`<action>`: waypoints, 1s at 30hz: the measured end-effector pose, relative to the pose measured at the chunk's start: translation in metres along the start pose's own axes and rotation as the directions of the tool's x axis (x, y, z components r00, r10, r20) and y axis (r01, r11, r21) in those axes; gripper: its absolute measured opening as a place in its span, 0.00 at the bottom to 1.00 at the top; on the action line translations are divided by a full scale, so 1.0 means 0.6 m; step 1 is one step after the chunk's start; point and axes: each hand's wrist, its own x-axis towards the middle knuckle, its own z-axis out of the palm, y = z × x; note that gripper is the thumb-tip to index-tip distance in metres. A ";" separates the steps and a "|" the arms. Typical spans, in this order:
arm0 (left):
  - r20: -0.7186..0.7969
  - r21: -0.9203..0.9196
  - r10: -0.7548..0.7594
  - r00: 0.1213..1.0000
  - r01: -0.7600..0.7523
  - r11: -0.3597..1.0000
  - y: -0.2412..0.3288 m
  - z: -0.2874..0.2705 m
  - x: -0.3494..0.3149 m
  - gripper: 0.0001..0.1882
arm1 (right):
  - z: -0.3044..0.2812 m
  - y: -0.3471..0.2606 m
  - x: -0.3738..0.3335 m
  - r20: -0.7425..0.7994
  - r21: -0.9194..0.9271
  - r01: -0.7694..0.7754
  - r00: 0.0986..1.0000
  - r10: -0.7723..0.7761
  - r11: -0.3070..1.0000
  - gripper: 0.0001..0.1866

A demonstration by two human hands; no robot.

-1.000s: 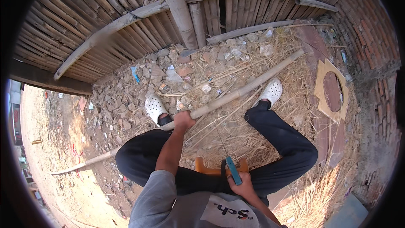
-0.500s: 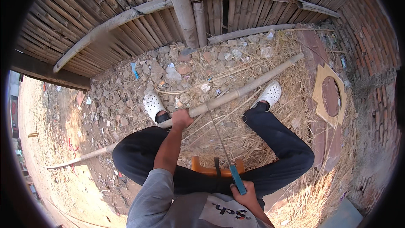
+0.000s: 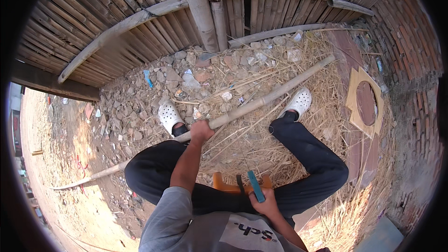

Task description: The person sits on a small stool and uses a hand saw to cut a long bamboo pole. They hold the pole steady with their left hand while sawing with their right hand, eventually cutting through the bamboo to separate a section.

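Note:
A long, pale bamboo pole [image 3: 261, 101] slants across my lap side, its right end raised toward the far right and its thin end passing behind my left knee. My left hand [image 3: 201, 131] is wrapped round the pole just inside that knee. In my right hand [image 3: 265, 200] is a hand saw [image 3: 255, 186] with a teal handle, gripped low between my thighs. Its thin blade is seen almost edge-on and fades toward the pole; I cannot tell whether it touches the bamboo.
I sit on an orange stool [image 3: 225, 183], feet in white clogs [image 3: 171, 117] spread apart. Rubble [image 3: 140, 102] and straw cover the ground. A bamboo wall [image 3: 154, 37] rises ahead, a brick wall [image 3: 410, 65] on the right. A board with an oval hole [image 3: 353, 107] lies near it.
My right hand and the saw handle have shifted forward and slightly left, and the blade has become fainter. My left hand and the bamboo pole have stayed in place.

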 end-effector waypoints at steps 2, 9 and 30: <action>0.029 -0.009 0.021 0.999 -0.021 1.000 0.015 -0.003 -0.006 0.20 | 0.038 0.047 0.083 -0.061 -0.010 0.036 0.997 -0.036 0.999 0.13; 0.040 -0.029 -0.003 0.999 0.004 1.000 0.004 -0.010 -0.003 0.20 | -0.034 -0.014 -0.040 -0.008 0.008 0.019 1.000 -0.019 1.000 0.13; 0.018 -0.019 0.029 0.999 -0.028 0.999 0.009 -0.010 -0.009 0.20 | 0.037 0.035 0.110 -0.061 -0.060 0.040 0.997 -0.044 0.997 0.09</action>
